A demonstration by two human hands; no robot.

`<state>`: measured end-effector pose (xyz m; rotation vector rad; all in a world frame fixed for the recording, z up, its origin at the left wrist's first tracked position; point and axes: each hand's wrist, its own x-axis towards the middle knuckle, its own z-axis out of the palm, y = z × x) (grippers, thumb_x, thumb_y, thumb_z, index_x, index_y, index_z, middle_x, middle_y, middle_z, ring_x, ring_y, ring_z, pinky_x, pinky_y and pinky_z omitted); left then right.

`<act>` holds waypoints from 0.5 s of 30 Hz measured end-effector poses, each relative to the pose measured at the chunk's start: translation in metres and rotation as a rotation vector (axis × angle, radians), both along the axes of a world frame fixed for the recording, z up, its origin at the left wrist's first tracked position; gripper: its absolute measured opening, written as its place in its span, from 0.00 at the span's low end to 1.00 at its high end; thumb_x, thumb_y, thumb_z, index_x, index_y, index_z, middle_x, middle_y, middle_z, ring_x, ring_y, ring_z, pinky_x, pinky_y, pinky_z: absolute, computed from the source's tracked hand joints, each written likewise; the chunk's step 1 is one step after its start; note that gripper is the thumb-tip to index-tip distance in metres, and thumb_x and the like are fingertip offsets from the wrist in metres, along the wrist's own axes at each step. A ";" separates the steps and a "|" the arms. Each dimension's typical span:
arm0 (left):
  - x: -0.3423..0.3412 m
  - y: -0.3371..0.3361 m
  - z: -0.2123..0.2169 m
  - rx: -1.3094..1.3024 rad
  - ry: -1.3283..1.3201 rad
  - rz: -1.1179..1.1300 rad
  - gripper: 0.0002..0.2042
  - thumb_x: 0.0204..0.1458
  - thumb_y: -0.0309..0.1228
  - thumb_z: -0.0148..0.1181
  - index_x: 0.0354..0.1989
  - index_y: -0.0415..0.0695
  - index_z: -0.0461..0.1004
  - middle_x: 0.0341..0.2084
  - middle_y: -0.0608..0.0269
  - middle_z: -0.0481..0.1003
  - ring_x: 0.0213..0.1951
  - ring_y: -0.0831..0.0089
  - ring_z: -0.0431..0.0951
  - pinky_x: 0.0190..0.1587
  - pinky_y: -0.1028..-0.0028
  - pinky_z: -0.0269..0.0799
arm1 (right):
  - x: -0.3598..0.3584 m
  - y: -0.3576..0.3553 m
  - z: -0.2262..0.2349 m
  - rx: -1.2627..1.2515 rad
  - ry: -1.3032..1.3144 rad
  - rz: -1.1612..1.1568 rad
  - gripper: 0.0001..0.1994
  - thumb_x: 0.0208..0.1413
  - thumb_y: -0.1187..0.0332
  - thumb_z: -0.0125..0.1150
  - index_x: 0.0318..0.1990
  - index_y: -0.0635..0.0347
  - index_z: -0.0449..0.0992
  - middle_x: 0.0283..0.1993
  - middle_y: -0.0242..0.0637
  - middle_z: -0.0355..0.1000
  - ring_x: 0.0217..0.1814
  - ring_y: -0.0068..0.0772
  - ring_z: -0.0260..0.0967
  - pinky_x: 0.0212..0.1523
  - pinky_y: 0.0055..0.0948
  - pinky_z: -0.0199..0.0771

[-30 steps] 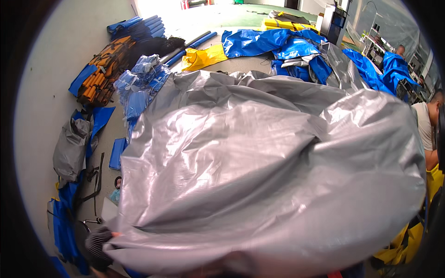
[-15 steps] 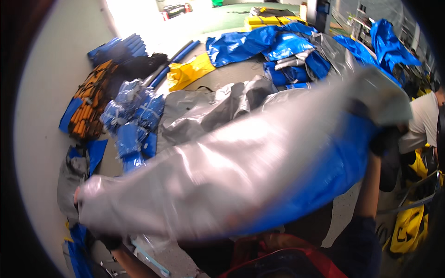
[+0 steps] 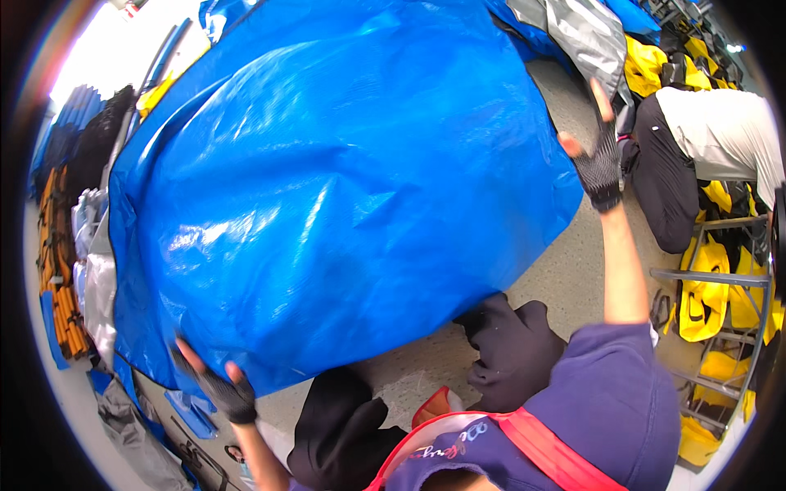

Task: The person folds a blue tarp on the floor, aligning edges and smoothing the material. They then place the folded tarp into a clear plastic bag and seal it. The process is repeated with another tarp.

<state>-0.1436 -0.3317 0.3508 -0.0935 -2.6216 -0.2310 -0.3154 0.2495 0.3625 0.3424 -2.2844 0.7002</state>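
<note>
A large blue tarpaulin sheet (image 3: 352, 188) lies spread in front of me, creased and shiny, its dark-trimmed edge curving along both sides. Beyond its right edge, my right hand (image 3: 602, 168) is raised in a black fingerless glove, fingers and thumb apart, holding nothing. At the near left corner of the sheet is my left hand (image 3: 223, 391), gloved the same way, with fingers stretched and thumb out. It overlaps the sheet's edge; whether it touches the sheet I cannot tell. My knees in dark trousers (image 3: 336, 425) are at the near edge.
To the right, a co-worker in a white shirt (image 3: 716, 127) bends over beside a grey metal rack (image 3: 720, 278) with yellow bags (image 3: 706, 286). Silver-grey sheeting (image 3: 585, 41) lies at the far right. Along the left stand orange rolled bundles (image 3: 56, 262) and a grey folded sheet (image 3: 135, 430).
The sheet was held up and blurred, mostly silver side showing; now it lies out with its blue side up. Both hands have let go, fingers spread. The view has tipped downward.
</note>
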 end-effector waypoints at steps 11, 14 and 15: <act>0.103 -0.109 -0.275 -0.253 -1.016 0.246 0.28 0.61 0.48 0.36 0.66 0.47 0.51 0.66 0.55 0.52 0.66 0.58 0.49 0.67 0.61 0.41 | 0.081 0.171 -0.343 -1.499 -1.214 -0.898 0.54 0.39 0.27 0.54 0.68 0.51 0.48 0.69 0.45 0.50 0.65 0.43 0.57 0.53 0.46 0.69; 0.044 -0.109 -0.303 0.687 -0.672 0.361 0.29 0.61 0.50 0.34 0.67 0.46 0.48 0.67 0.56 0.48 0.67 0.58 0.47 0.68 0.57 0.39 | 0.109 0.230 -0.374 -1.486 -1.348 -0.867 0.52 0.40 0.25 0.49 0.67 0.53 0.51 0.69 0.40 0.52 0.68 0.41 0.53 0.58 0.43 0.63; 0.048 -0.132 -0.296 1.035 -0.578 0.436 0.30 0.61 0.51 0.33 0.67 0.47 0.46 0.67 0.57 0.47 0.68 0.58 0.46 0.68 0.56 0.37 | 0.104 0.206 -0.380 -1.532 -1.396 -0.737 0.51 0.41 0.25 0.47 0.67 0.53 0.51 0.69 0.40 0.52 0.69 0.41 0.50 0.62 0.42 0.59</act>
